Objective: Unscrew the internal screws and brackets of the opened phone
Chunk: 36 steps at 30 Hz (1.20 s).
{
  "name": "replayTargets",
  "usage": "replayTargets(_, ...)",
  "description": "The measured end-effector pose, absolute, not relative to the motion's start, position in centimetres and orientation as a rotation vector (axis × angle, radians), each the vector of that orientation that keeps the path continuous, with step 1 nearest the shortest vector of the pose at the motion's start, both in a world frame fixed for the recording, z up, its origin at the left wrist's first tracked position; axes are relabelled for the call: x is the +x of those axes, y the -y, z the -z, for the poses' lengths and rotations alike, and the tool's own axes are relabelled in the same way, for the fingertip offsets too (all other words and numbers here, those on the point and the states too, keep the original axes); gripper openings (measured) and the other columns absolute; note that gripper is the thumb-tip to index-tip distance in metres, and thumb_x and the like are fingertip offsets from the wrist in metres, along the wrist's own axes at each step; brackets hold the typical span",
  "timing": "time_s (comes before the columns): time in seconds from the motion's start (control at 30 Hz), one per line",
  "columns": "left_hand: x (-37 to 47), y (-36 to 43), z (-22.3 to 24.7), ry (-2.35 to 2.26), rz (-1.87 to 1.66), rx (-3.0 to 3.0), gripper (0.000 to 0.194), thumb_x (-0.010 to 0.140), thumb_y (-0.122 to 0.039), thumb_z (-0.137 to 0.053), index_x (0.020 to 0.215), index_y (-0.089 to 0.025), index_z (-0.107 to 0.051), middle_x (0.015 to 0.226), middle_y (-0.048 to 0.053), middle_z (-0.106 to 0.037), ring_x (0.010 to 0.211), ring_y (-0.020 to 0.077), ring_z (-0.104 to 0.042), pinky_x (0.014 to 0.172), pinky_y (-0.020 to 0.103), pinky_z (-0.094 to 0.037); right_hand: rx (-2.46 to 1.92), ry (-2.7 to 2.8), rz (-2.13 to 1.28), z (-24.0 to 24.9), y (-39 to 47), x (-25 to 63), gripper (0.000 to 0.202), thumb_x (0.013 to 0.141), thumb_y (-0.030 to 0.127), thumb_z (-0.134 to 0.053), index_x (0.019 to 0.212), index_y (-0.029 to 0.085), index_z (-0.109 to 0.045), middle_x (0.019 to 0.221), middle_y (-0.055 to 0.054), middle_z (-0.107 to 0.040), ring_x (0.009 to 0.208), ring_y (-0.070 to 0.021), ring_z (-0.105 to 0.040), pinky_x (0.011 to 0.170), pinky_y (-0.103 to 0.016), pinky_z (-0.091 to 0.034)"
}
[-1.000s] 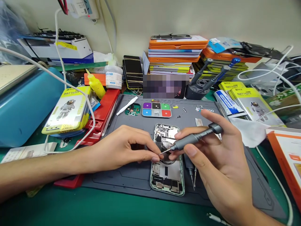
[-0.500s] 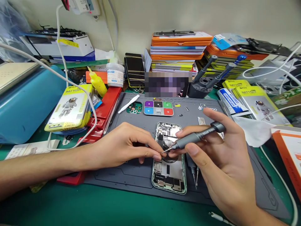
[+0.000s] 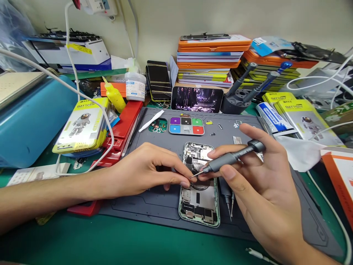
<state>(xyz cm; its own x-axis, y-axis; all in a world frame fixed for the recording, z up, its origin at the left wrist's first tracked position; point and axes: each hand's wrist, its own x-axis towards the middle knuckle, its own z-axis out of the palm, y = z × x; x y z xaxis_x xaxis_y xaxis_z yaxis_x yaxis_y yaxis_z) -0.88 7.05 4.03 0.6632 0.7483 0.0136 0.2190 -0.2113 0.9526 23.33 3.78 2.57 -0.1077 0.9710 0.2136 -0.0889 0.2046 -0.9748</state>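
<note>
An opened phone lies on the grey mat, its inner parts and a round coil showing. Above it, my right hand grips a grey precision screwdriver slanting down to the left. The screwdriver's thin tip meets the pinched fingertips of my left hand. Whatever sits between those left fingers is too small to make out. Beside the phone, partly behind my right hand, more screwdrivers rest on the mat.
Behind the phone lie a coloured screw tray, a white spudger and a small green board. A propped phone playing video stands further back, beside a screwdriver holder. Yellow battery boxes flank the mat.
Both hands keep nearly the same pose, the screwdriver tip still at the left fingertips. The view has shifted very slightly.
</note>
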Motion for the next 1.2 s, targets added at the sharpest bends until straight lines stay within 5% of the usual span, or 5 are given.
replayTargets(0.3, -0.81, -7.16, -3.99, -0.766, -0.619, 1.831, 0.012, 0.100, -0.024, -0.077, 0.107, -0.018, -0.085, 0.099, 0.003, -0.084, 0.083, 0.0130, -0.077, 0.078, 0.018, -0.058, -0.926, 1.326, -1.177, -2.59, -3.81, 23.40, 0.054, 0.102, 0.022, -0.069, 0.149, 0.040, -0.050, 0.107, -0.001, -0.076, 0.081, -0.0168, -0.078, 0.077, -0.032, -0.073)
replayTargets(0.5, -0.72, -7.16, -4.11, -0.812, -0.538, 1.717, 0.014, 0.101, -0.026, -0.075, 0.106, -0.018, -0.086, 0.096, 0.002, -0.083, 0.064, 0.0087, -0.070, 0.063, 0.017, -0.056, -0.957, 1.341, -1.106, -2.52, -3.47, 23.42, 0.055, 0.101, 0.022, -0.069, 0.149, 0.042, -0.051, 0.109, -0.002, -0.075, 0.090, -0.0195, -0.076, 0.076, -0.033, -0.073)
replayTargets(1.2, -0.50, -7.24, -4.28, -0.816, -0.500, 1.545, 0.017, 0.101, -0.028, -0.074, 0.109, -0.019, -0.085, 0.104, 0.005, -0.084, 0.076, 0.0127, -0.073, 0.065, 0.019, -0.062, -0.922, 1.311, -1.115, -2.69, -3.45, 23.35, 0.052, 0.102, 0.020, -0.066, 0.147, 0.041, -0.051, 0.111, -0.003, -0.075, 0.097, -0.0193, -0.077, 0.081, -0.032, -0.072)
